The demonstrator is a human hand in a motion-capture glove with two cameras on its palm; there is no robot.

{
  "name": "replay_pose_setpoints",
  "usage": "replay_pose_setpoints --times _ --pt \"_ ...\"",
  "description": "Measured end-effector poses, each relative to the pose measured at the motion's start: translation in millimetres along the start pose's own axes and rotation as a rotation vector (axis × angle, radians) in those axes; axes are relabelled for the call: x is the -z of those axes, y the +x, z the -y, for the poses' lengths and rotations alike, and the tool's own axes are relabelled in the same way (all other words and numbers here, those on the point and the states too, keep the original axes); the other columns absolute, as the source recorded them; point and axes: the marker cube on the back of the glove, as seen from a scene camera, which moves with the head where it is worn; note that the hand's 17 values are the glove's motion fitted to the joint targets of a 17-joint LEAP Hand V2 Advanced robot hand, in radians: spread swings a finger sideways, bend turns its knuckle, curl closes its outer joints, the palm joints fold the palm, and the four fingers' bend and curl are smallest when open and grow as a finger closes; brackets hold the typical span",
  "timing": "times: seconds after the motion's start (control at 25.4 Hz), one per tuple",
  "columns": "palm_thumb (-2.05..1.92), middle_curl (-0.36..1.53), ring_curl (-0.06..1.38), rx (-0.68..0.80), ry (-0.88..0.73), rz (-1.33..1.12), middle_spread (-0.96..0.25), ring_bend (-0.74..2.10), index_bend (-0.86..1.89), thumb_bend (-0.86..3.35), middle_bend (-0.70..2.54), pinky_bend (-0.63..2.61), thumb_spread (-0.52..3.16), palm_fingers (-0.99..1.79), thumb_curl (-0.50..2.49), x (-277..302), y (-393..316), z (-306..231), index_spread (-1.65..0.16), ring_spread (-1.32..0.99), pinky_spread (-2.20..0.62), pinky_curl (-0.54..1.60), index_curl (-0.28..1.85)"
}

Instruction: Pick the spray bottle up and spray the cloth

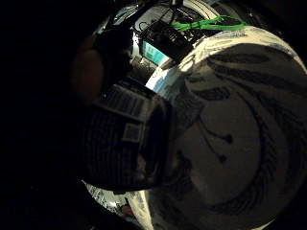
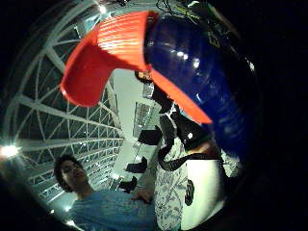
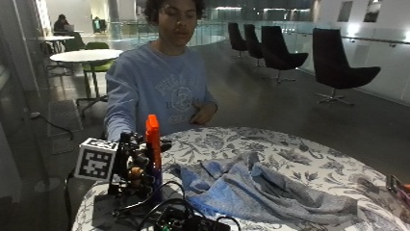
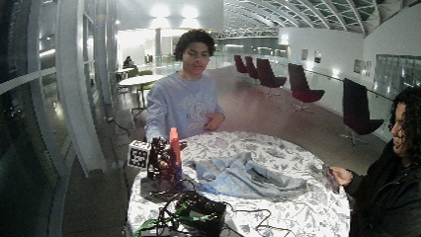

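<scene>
The gloved right hand (image 3: 131,168) is wrapped around the spray bottle (image 3: 152,159), fingers curled on its dark blue body near the edge of the worktop (image 3: 307,149). The bottle stands upright, long axis vertical, its orange head (image 3: 152,132) above the hand; whether its base is still touching the worktop cannot be told. In the thumb-side palm view the orange trigger (image 2: 103,57) and blue body (image 2: 202,72) fill the frame, close against the palm. The grey-blue cloth (image 3: 256,190) lies crumpled on the worktop just beside the bottle, toward the middle of the worktop, away from that edge. I judge the nozzle must turn that way before the trigger is squeezed. The bare hand is held back by the person's chest, well away from both.
</scene>
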Motion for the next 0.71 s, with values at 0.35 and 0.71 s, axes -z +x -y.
replay_pose_setpoints --times 0.35,0.71 --pt "0.89 0.38 0.32 0.119 -0.063 0.034 -0.05 0.51 0.20 0.06 0.36 0.29 1.01 0.82 0.39 -8.1 -10.0 5.9 -0.34 0.00 0.23 0.30 0.23" --pt "0.74 0.40 0.36 0.015 -0.509 0.104 -0.06 0.52 0.16 -0.05 0.33 0.27 1.02 1.03 0.39 -24.7 -69.9 -13.8 -0.29 -0.02 0.23 0.32 0.28"
